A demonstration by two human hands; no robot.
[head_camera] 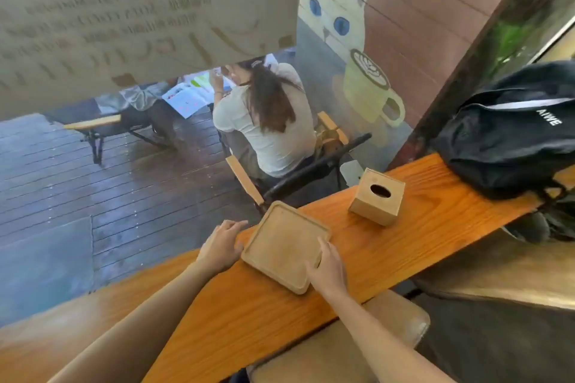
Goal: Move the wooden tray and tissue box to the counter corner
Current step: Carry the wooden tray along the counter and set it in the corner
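Tray (284, 244) lies flat on bench (413, 236), w/ tissue box (378, 196) just beyond it toward backpack (510, 130) at the far end. Step in hand, by judgement: grip tray on opposite edges, lift level, keep clear of box. Left hand (222, 246) half-open, fingers curled at tray's left edge; right hand (326, 267) loosely open, fingertips on tray's near-right rim. Firm grip not evident yet.

One wooden tray (284, 244) and one tissue box (377, 196) are sitting on the counter (420, 236), the box toward its far end. One black backpack (510, 134) is lying at the far corner. Two hands, left hand (221, 246) and right hand (328, 269), are touching the tray's edges.
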